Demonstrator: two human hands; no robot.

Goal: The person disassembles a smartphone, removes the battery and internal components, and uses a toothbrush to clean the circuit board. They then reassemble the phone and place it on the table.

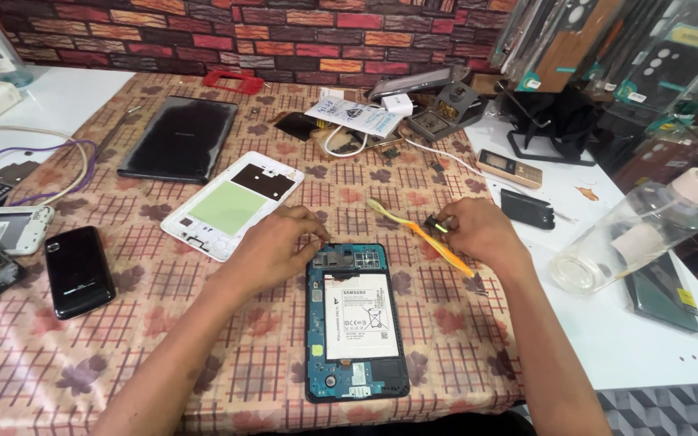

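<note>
- The left hand (272,242) rests curled at the top left corner of the opened tablet (356,321), fingertips touching its edge.
- The right hand (478,230) pinches a small dark part (435,224) just right of the tablet's top.
- An orange-and-yellow toothbrush (422,234) lies under that hand.
- The tablet lies flat on the bench (147,323), its white battery (360,315) exposed.
- A white back cover (232,206) sits far left; a clear spray bottle (648,226) lies right.

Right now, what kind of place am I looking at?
Probably a phone and tablet repair bench: an opened tablet with its battery exposed, a detached white back cover, and packaged phone cases hanging beside the table.
</note>
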